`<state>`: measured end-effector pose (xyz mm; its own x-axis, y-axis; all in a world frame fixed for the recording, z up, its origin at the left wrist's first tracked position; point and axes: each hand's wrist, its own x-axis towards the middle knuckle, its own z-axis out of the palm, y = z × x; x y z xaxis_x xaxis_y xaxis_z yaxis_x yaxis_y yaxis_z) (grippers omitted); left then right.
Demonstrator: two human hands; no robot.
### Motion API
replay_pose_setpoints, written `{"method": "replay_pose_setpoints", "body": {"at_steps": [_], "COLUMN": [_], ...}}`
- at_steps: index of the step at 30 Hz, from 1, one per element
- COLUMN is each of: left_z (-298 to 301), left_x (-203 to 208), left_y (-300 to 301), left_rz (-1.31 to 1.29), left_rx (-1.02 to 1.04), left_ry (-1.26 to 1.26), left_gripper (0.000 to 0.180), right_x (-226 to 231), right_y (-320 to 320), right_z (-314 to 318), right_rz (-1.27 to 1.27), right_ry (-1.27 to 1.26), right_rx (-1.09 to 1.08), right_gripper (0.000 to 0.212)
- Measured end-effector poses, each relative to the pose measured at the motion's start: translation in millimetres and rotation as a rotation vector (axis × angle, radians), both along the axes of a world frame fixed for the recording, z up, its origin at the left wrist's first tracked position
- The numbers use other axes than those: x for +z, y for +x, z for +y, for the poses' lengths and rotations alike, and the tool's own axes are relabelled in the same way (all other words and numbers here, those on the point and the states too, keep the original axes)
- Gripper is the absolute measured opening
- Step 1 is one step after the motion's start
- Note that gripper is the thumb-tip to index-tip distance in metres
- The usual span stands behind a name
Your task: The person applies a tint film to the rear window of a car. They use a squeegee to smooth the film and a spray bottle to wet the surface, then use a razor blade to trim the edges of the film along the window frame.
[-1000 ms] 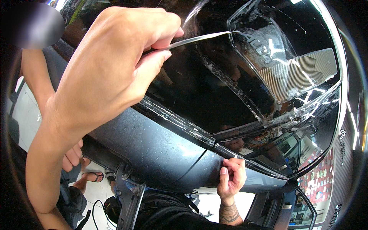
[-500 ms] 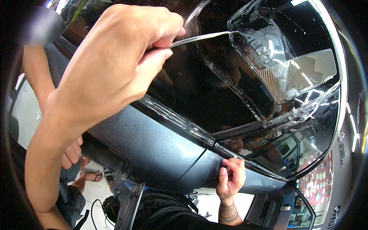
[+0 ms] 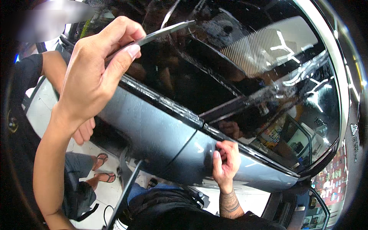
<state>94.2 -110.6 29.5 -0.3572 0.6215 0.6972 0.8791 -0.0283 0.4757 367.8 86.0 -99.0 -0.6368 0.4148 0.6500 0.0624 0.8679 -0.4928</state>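
Note:
My left hand (image 3: 96,69) is raised over the dark car glass (image 3: 161,96), coming in from the left. Its thumb and forefinger pinch a thin, narrow grey strip (image 3: 166,31) that ends in a point over the glass. I cannot tell whether the strip is a blade or a piece of film. My right hand (image 3: 227,163), below a tattooed forearm, is loosely curled against the grey car body panel (image 3: 149,120), near the trim (image 3: 165,101) under the glass. Nothing shows in its fingers.
Another person's arm (image 3: 53,69) and fingers (image 3: 84,132) are close behind my left forearm, with sandaled feet (image 3: 105,177) on the pale floor. A dark bar (image 3: 124,197) slants up near my body. An open car door (image 3: 297,207) is at lower right. Wet streaks and reflections mark the glass.
My left hand has moved left and slightly down with the strip, whose tip has shifted left across the glass. My right hand appears slightly higher as the view has shifted.

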Motion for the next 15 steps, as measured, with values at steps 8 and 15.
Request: {"method": "replay_pose_setpoints", "body": {"at_steps": [8,15], "left_z": [-39.3,-40.4], "left_x": [26.5,52.0], "left_y": [80.8,157.5], "left_rz": [0.132,0.408], "left_rx": [0.174,-0.140], "left_ry": [-0.144,-0.046], "left_gripper": [0.022,0.029], "right_x": [0.6,6.6], "right_y": [0.0,22.0], "right_z": [-3.8,-9.4], "right_rz": [0.094,0.206], "right_ry": [-0.007,-0.356], "right_rx": [0.059,0.028], "right_gripper": [0.018,0.014]}}
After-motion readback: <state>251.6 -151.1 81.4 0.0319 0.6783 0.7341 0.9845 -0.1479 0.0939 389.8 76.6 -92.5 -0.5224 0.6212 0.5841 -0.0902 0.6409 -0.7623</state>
